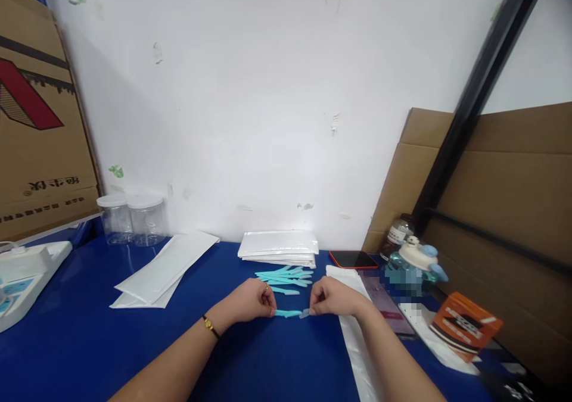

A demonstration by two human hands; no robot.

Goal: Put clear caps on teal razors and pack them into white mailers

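My left hand (251, 301) pinches one end of a slim turquoise eyebrow razor (287, 314), which points right, low over the blue table. Between the closed fingertips of my right hand (334, 296) is a small translucent blade cap (304, 313). The cap lies in line with the razor's tip, very close to it; whether they touch I cannot tell. Just beyond my hands is a loose pile of several turquoise razors (281, 277), with a single razor (286, 292) on its near side.
White packets (277, 244) are stacked behind the pile; others (156, 274) lie left. Two clear jars (147, 223) stand at the wall. On the right are a phone (353, 259), a long white packet (353, 336), a drinking bottle (409, 265) and an orange box (467, 326).
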